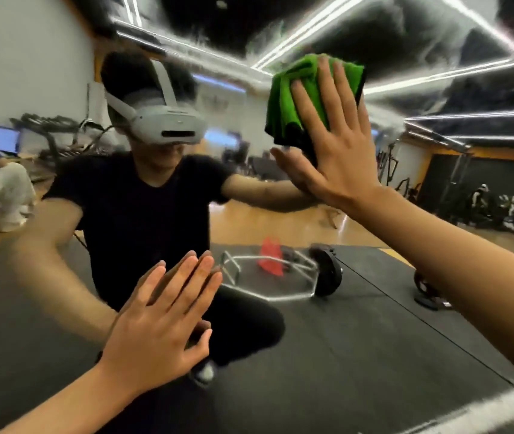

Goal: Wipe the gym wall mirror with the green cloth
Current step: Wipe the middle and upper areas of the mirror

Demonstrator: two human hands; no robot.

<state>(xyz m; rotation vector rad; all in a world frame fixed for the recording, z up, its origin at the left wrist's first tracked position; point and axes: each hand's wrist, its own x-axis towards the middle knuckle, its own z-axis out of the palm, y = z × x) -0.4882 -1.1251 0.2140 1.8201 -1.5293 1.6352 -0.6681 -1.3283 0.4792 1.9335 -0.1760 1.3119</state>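
Mirror (374, 339) fills the whole view, and both hands are laid against it. It shows the person's reflection (143, 214) between the hands, and a hex bar with a black plate (324, 270) on dark matting, below the right hand and to the right of the left.

The right hand (340, 151) is raised high, its fingers straight and spread. It presses the green cloth (290, 98) flat to the glass under palm and fingers. The cloth is bunched, and folds stick out past the thumb side and above the fingertips. The left hand (158, 330) sits lower, open, with its fingers together and flat on the glass, holding nothing. It seems to serve as a brace.

The step in hand looks like the wiping stroke itself, on an upper part of the glass. How much is already clean cannot be told, as the picture is blurred. The next move calls for steady palm pressure while sweeping across or down, since only that pressure pins the cloth. The spot under the left palm will likely need a pass too.
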